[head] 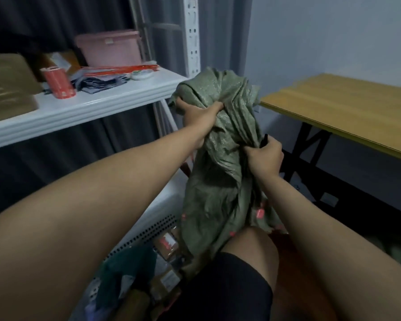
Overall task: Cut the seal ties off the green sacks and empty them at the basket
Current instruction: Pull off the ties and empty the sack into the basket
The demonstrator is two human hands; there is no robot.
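A bare knee (248, 244) above dark shorts (220, 288) is rising at the bottom of the view, pressing against the lower part of the green sack (220, 172); beside it, lower left, a white perforated basket (146, 232) is holding brown parcels (167, 246) and a teal bundle (130, 262) (the contents are blurred, so little more can be told). The sack is hanging crumpled and upended over the basket, its lower end reaching down among the parcels; small pink marks are showing on its weave. The right hand (264, 156) is gripping a fold at the sack's middle right, fingers closed tight on the cloth, and a thin dark object (265, 141) is sticking up from the same fist; what it is cannot be told. Higher up, the left hand (199, 112) is clutching the bunched top of the sack, fingers curled shut into the fabric. Further left, a white shelf (97, 105) is carrying a red roll (58, 83), folded grey cloth (102, 83) and a pink lidded box (109, 47); to the right, a yellow-topped table (347, 110) is standing on black legs against the pale wall (333, 35).
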